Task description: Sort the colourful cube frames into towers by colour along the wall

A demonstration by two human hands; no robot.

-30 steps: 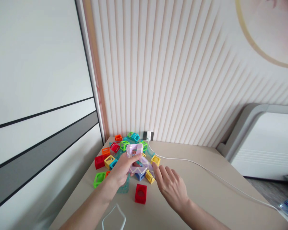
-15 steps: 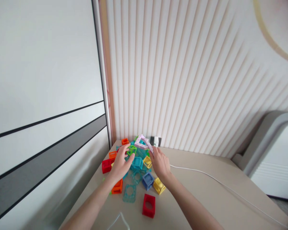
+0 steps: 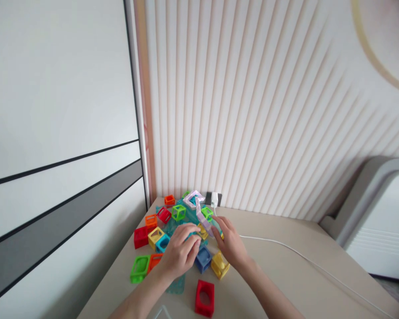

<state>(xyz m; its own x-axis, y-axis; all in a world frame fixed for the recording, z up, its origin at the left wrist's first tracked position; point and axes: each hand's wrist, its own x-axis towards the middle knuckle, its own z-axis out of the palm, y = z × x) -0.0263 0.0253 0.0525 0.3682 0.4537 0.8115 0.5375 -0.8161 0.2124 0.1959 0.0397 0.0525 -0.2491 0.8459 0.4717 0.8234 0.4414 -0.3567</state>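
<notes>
A lilac snake puzzle (image 3: pixel 203 215), bent into a hook with a loop at its far end, is held up above a pile of coloured blocks. My right hand (image 3: pixel 232 243) pinches its lower end between thumb and fingers. Close by on the left, my left hand (image 3: pixel 181 251) is half curled, thumb and forefinger slightly apart, with nothing visible between them; whether a fingertip touches the puzzle I cannot tell. Under the hands lie a blue cube block (image 3: pixel 204 259) and a yellow one (image 3: pixel 220 266). Nearer me sits a red block (image 3: pixel 205 298) with a round hole.
Green (image 3: pixel 140 269), red (image 3: pixel 141 237) and orange hollow blocks spread along the table's left side, with clear teal pieces (image 3: pixel 176 285) among them. A white charger (image 3: pixel 214 199) is plugged in at the ribbed wall, its cable (image 3: pixel 275 240) running right. A white cabinet (image 3: pixel 63 110) stands left.
My left hand has moved down and right, closer to my right hand, its fingers curling. My right hand and the snake puzzle have lowered, and the puzzle's lower part hangs more steeply.
</notes>
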